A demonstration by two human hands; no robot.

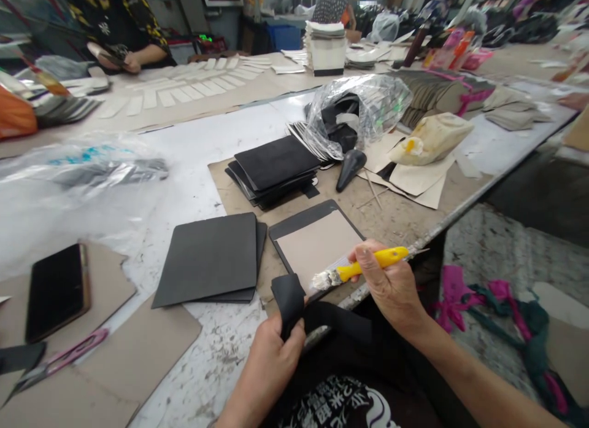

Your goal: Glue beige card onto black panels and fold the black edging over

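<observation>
My right hand [391, 284] is closed round the yellow handle of a paintbrush [368, 264], whose bristles are caked with a white substance. A thin stick end pokes out past that hand. In my left hand [276, 348] is a black strip [289, 299], folded over the fingers and pinched by the thumb. The brush tip is close to the strip; I cannot tell whether they touch. Behind both lies a black panel [304, 218] with a beige sheet [317, 241] on it. Left of that are flat dark panels [209, 256], stacked.
A stack of black pieces [278, 163] and a clear plastic bag [363, 108] stand further back. A glue-stained container [432, 139] is at right. Pink-handled scissors [76, 353] and a phone [55, 291] lie at left. Another person's hands [122, 61] work across the table.
</observation>
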